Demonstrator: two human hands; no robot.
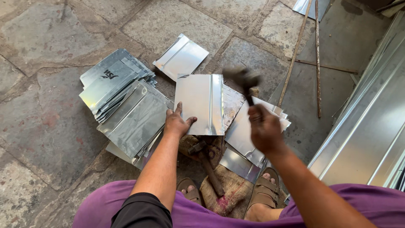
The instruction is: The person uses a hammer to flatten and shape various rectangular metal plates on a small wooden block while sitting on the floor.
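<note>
My left hand (177, 122) presses flat on the near left corner of a shiny rectangular metal sheet (200, 103) with a folded ridge down its right side. My right hand (263, 128) grips the handle of a hammer (244, 80), whose head is blurred with motion above the sheet's right edge. A second hammer (206, 162) with a wooden handle lies on brown sacking between my sandalled feet. I sit low, wearing purple cloth over my knees.
A fanned stack of folded metal sheets (124, 105) lies to the left, one loose sheet (181, 57) beyond it, and more flat sheets (244, 133) under my right hand. Long metal channels (371, 122) lean at the right. Thin rods (317, 59) lie on the stone floor.
</note>
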